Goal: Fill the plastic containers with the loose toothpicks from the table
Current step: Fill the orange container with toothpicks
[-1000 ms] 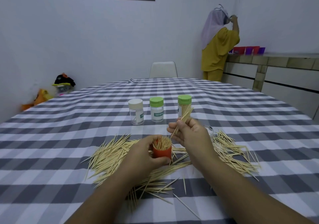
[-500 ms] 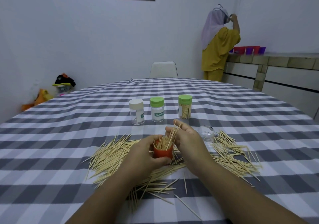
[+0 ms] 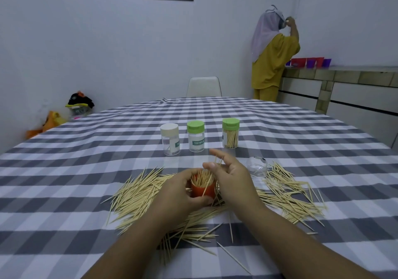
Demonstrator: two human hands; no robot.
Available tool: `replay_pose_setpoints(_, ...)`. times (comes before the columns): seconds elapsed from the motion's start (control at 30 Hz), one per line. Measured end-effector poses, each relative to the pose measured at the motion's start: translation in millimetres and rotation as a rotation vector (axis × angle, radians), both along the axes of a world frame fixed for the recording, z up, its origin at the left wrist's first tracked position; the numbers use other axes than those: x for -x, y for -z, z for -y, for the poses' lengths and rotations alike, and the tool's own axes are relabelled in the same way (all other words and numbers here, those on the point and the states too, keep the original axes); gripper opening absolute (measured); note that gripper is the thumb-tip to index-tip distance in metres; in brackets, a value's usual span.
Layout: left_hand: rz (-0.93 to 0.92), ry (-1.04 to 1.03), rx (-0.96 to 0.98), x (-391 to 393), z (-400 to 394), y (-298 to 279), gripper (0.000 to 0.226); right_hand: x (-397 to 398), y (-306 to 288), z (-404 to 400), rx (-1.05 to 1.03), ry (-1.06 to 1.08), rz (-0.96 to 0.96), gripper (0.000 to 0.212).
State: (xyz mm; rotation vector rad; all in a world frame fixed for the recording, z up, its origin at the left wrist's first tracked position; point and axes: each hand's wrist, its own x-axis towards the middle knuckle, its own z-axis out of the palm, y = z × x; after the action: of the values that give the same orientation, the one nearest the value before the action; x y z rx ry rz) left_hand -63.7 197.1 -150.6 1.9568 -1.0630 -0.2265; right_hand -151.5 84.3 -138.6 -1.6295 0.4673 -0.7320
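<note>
1. The red container [image 3: 203, 189] stands on the checked worktop [image 3: 64, 192] at the middle of the loose toothpicks [image 3: 137, 194], its open mouth packed with upright toothpicks.
2. The left hand [image 3: 183, 194] has its grip curled round the red container, thumb across the front wall near the base.
3. The right hand [image 3: 231, 179] is just right of the red container; its thumb and a bent finger meet over the container's mouth among the upright toothpicks, while the forefinger sticks out loosely. Whether that grip actually has hold of a toothpick I cannot tell.
4. Loose toothpicks spread left, right and nearer than the red container, some under both forearms.
5. A clear cap [image 3: 257, 168] lies right of the red container, beside the right-hand spread.
6. Beyond the red container stand three clear jars in a row: a white-lidded jar [image 3: 170, 139], a green-lidded jar labelled TOOTHPICK [image 3: 196, 136], and a green-lidded jar holding toothpicks [image 3: 230, 133].
7. Far beyond, a white chair [image 3: 204, 86] sits at the worktop's far edge, and a person in yellow [image 3: 273, 61] stands at a tiled counter [image 3: 344, 78].
</note>
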Motion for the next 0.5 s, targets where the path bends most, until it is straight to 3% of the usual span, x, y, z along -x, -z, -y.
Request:
replay_pose_setpoints(0.2, 0.003, 0.003, 0.008, -1.1, 0.7, 1.7, 0.059, 1.0, 1.4, -5.1, 0.009, -0.055, -0.091, 0.032)
replay_pose_setpoints(0.5, -0.022, -0.001, -0.005, -1.3, 0.8, 1.6, 0.066, 3.0, -4.9, 1.1, -0.067, 0.034, -0.006, 0.031)
